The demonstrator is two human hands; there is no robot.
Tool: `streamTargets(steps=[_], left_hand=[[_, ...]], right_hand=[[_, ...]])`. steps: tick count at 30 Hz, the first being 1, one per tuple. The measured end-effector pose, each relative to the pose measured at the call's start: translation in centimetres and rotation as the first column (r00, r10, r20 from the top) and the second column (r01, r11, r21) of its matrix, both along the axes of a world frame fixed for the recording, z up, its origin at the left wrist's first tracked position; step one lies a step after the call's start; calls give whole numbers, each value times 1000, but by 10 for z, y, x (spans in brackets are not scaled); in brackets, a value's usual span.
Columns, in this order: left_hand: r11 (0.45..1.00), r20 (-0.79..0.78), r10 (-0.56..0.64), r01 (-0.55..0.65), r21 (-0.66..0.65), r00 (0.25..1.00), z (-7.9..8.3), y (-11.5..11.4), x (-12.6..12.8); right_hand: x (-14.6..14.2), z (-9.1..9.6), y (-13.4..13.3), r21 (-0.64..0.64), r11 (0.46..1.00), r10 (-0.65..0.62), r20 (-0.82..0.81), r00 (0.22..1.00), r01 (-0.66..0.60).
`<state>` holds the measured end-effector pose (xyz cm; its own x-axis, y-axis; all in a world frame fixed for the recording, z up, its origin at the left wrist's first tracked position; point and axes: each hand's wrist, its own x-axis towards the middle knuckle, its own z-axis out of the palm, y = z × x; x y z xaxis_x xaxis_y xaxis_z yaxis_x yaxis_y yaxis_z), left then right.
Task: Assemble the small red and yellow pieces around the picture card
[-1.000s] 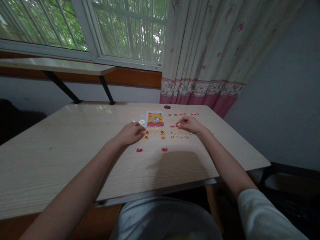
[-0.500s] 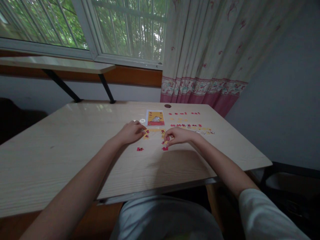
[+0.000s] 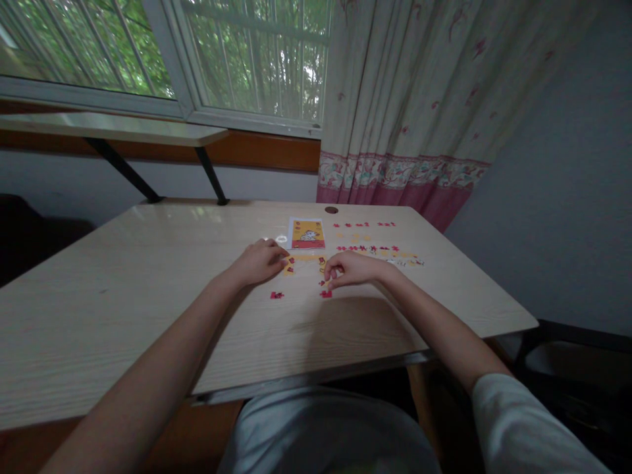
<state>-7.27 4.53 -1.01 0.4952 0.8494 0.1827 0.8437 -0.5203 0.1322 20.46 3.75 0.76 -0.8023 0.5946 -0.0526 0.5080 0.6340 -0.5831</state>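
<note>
1. Table of pale wood fills the view, its left stretch bare of pieces, so all the work sits toward the far middle and right.
2. The left hand lies knuckles-up with fingers curled, its fingertips pressing on the left end of the joined strip of yellow-and-red puzzle pieces, seemingly to steady it; it pinches nothing that I can see.
3. A loose red piece lies just in front of that hand, apart from the strip and within easy reach.
4. The reference card, yellow and red, lies flat beyond the strip, facing the person, where it can be read while matching.
5. The right hand is bunched, fingertips drawn together at the strip's right end; it seems to pinch a small piece there, though the piece is too small to make out.
6. Another red piece rests on the table just beneath those fingertips.
7. Sorted pieces lie in rows to the right, grouped by colour, well apart from both hands.
8. A curtain hangs behind the table's far right corner.
</note>
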Motion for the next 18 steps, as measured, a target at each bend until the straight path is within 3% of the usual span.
streamTargets(steps=[11,14,18], left_hand=[[1000,5,10,-10,-2,1000,0,-1,1],[1000,2,18,-18,-3,1000,2,-2,1],[1000,-10,15,-15,-2,1000,2,-2,1]], right_hand=[[-11,6,-13,47,995,82,100,992,-87],[-20,8,-21,148,977,145,51,988,-151],[-43,3,-39,371,904,213,38,976,-212]])
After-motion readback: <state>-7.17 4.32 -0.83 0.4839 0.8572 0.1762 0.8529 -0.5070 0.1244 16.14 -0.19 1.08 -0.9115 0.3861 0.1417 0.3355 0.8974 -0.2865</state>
